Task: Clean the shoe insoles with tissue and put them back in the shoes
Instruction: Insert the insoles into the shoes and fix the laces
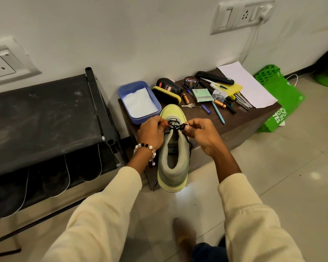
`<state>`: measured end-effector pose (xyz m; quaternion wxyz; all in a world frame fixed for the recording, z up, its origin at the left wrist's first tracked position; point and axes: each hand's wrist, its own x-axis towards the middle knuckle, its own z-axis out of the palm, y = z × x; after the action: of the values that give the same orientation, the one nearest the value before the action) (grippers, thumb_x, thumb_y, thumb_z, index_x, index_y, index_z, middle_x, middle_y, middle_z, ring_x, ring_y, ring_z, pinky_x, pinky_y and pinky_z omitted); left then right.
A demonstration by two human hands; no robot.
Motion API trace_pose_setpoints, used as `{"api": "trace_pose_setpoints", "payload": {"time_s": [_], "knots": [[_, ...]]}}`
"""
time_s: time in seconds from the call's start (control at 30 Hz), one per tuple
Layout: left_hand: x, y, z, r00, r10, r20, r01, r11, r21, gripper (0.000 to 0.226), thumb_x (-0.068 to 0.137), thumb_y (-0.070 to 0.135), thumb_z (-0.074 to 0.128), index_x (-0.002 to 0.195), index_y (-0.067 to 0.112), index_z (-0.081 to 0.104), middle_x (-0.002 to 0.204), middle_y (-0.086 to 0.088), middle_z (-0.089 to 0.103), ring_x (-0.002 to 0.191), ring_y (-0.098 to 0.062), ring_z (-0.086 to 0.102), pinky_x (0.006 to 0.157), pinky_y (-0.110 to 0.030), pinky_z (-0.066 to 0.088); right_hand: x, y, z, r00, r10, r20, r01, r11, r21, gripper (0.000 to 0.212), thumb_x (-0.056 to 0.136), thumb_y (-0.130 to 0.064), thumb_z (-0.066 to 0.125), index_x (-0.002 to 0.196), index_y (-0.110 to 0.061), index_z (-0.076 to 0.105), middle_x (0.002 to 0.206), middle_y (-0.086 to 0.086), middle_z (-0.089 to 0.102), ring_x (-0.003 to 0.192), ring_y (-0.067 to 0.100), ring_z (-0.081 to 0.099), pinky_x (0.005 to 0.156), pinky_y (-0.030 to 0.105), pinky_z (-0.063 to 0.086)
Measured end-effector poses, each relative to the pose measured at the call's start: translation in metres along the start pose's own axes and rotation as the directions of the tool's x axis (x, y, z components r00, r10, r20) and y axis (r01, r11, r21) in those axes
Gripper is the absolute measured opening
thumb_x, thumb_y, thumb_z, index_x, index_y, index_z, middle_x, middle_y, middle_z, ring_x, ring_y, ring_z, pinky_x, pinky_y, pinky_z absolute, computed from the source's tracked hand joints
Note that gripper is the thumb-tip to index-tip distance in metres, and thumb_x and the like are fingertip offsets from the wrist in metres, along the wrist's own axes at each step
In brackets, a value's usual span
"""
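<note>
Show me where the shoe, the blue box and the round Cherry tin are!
shoe [173,167]: head view, on the grey padded heel collar.
blue box [125,87]: head view, on its back rim.
Cherry tin [190,81]: head view, on the middle of the lid.

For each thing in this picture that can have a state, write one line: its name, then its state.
Shoe: upright on the brown table, heel towards the camera.
Black laces: pinched at both ends.
Left hand: grip on a lace.
Right hand: grip on a lace.
Blue tub: lidless, white tissue inside.
Polish tin: lid on.
</note>
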<state>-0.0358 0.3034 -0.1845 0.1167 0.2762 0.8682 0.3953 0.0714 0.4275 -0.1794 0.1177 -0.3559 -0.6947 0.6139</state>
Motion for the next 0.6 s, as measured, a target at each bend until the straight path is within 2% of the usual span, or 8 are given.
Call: {"api": "trace_pose_setpoints", "payload": {"time_s": [0.07,0.13,0.23,0.33,0.5,0.6], "knots": [[0.000,0.001,-0.004,0.999,-0.047,-0.008,0.047,0.995,-0.087,0.014,0.091,0.022,0.063,0.100,0.012,0.066,0.097,-0.005,0.070,0.091,-0.021,0.065,0.082,-0.033,0.052,-0.002,-0.005,-0.001,1.000,0.015,-0.028,-0.012,0.996,0.094,0.015,0.089,0.007,0.058,0.088,-0.007,0.063,0.086,0.012,0.066,0.079,0.018,0.066,0.072,0.026,0.058],[0.001,0.002,-0.010,0.996,-0.091,-0.008,0.088,0.980,-0.179,0.012,0.087,0.021,0.069,0.094,0.012,0.066,0.090,-0.006,0.069,0.085,-0.022,0.066,0.081,-0.038,0.056,-0.004,-0.007,-0.005,0.995,0.072,-0.075,-0.061,0.989,0.138,0.014,0.085,0.008,0.063,0.086,-0.005,0.061,0.088,0.016,0.066,0.076,0.021,0.067,0.064,0.027,0.057],[0.000,0.004,-0.017,0.995,-0.041,0.093,0.058,0.982,-0.182,0.003,0.085,0.014,0.071,0.088,0.013,0.070,0.085,-0.003,0.068,0.086,-0.022,0.066,0.083,-0.044,0.056,-0.005,-0.007,-0.008,0.993,0.098,-0.066,-0.096,0.995,0.033,0.010,0.080,0.002,0.071,0.076,-0.006,0.067,0.085,0.016,0.069,0.078,0.024,0.068,0.071,0.035,0.059],[-0.003,0.006,-0.019,0.985,0.042,0.169,-0.017,0.989,-0.147,0.010,0.084,0.009,0.071,0.088,0.018,0.074,0.086,0.001,0.068,0.089,-0.016,0.064,0.087,-0.042,0.055,-0.004,-0.005,-0.006,0.999,0.047,-0.003,-0.047,0.994,-0.102,0.009,0.080,-0.006,0.074,0.076,-0.013,0.073,0.080,0.010,0.072,0.077,0.020,0.066,0.080,0.042,0.059],[-0.006,0.003,-0.021,0.983,0.093,0.159,-0.065,0.983,-0.173,0.011,0.082,0.010,0.072,0.090,0.017,0.075,0.085,0.004,0.067,0.087,-0.013,0.063,0.086,-0.039,0.055,-0.004,-0.004,-0.003,1.000,0.016,0.002,-0.016,0.994,-0.104,0.014,0.081,-0.005,0.073,0.080,-0.020,0.074,0.078,0.003,0.072,0.079,0.016,0.067,0.085,0.044,0.057],[-0.007,0.004,-0.016,0.987,0.123,0.102,-0.111,0.987,-0.117,0.008,0.086,0.012,0.068,0.090,0.016,0.073,0.085,0.004,0.068,0.085,-0.014,0.064,0.086,-0.038,0.054,-0.004,-0.002,0.000,1.000,-0.015,-0.023,0.011,0.987,-0.159,0.011,0.082,-0.011,0.073,0.078,-0.021,0.074,0.080,0.004,0.071,0.080,0.017,0.065,0.086,0.046,0.056]]}}
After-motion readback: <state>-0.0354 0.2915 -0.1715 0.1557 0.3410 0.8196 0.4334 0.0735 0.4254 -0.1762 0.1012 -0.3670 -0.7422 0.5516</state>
